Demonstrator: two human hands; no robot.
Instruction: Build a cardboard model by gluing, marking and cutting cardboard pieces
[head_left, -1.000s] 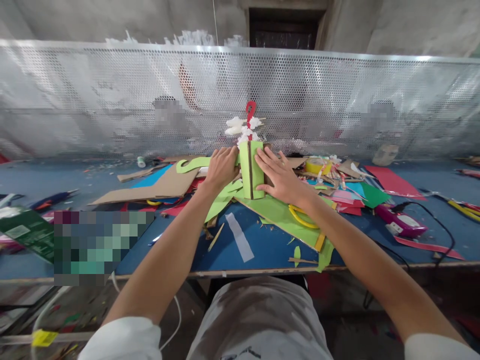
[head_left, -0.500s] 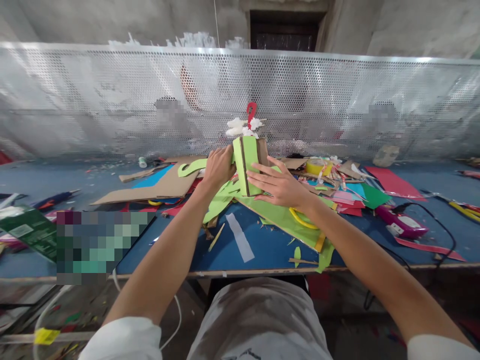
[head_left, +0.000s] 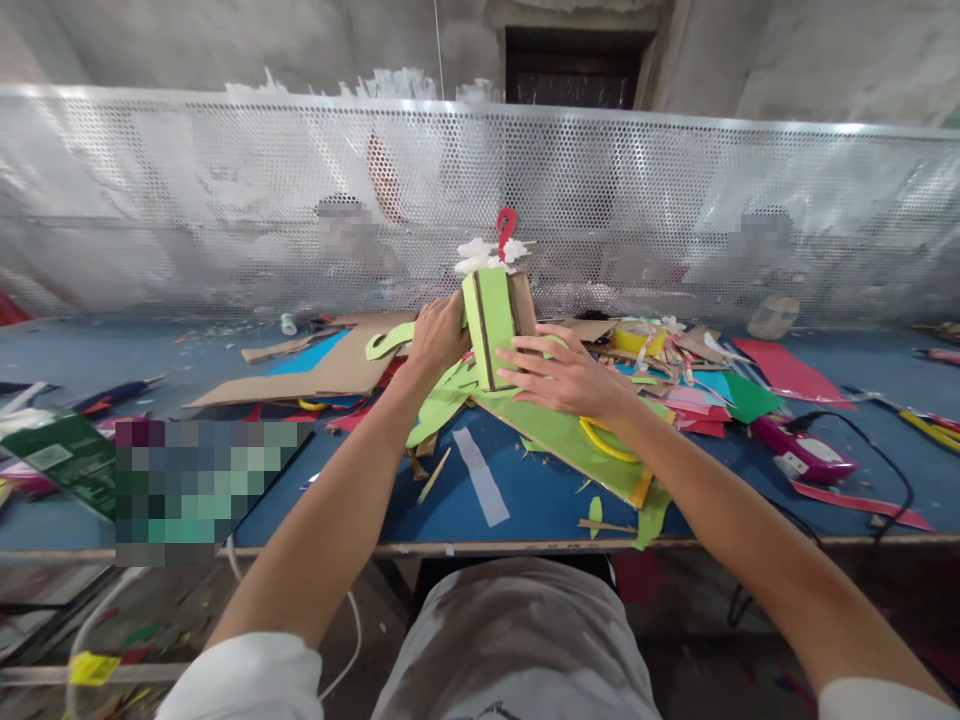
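A cardboard box covered in light green paper stands tilted between my hands. Its right side is bare brown cardboard, and a dark seam runs down one edge. At its top are white fluffy pieces and a red hook-shaped cutout. My left hand is closed on the box's left side; the thumb is hidden. A curled green paper strip sticks out to the left of that hand. My right hand grips the lower right side, its fingers spread over the front face.
Green paper scraps and a green-covered sheet lie beneath the box. Brown cardboard is at left. A yellow tape roll, coloured paper and a purple device with a cord lie at right. A perforated metal panel closes the back.
The box has turned slightly, so more of its green front face shows. My right fingers have shifted a little on it. The left hand keeps its hold.
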